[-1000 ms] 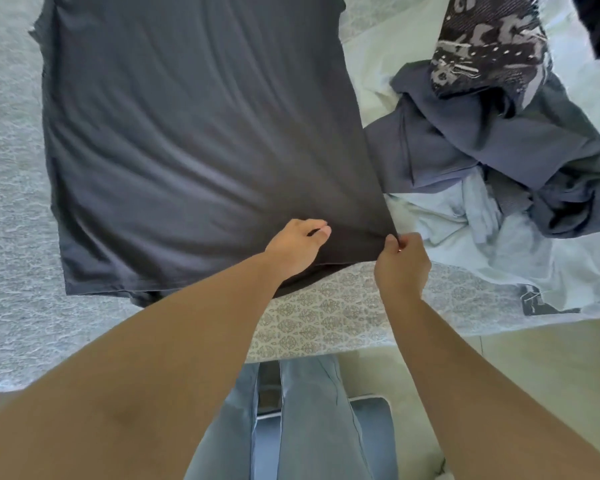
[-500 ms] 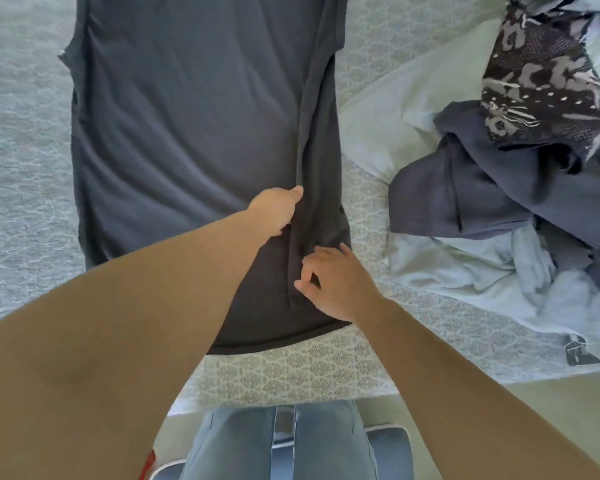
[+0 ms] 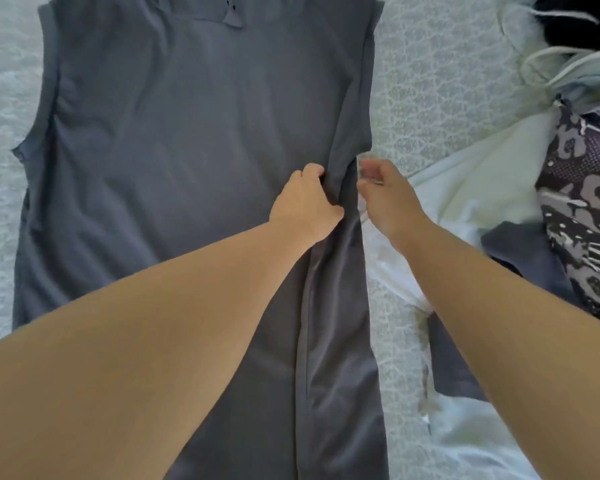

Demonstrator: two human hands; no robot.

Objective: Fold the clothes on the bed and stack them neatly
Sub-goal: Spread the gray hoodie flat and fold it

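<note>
A dark grey T-shirt [image 3: 187, 140] lies flat on the patterned bedspread [image 3: 426, 98], collar at the top. Its right side is folded inward as a long strip [image 3: 336, 323] that runs down toward me. My left hand [image 3: 305, 202] presses on the shirt at the inner edge of this fold, fingers curled into the cloth. My right hand [image 3: 385, 195] hovers just right of the folded edge, fingers bent and slightly apart, holding nothing that I can see. A pile of unfolded clothes [image 3: 582, 216] lies to the right.
The pile holds a pale blue garment [image 3: 471, 188], a black-and-white patterned piece [image 3: 586, 188] and a dark blue one [image 3: 520, 251]. A black item with white cords [image 3: 568, 22] sits at the top right. Bare bedspread shows left of the shirt.
Both hands have slid up along the folded right side of the shirt, from the hem toward its middle. My right hand has come off the cloth. The view has moved closer.
</note>
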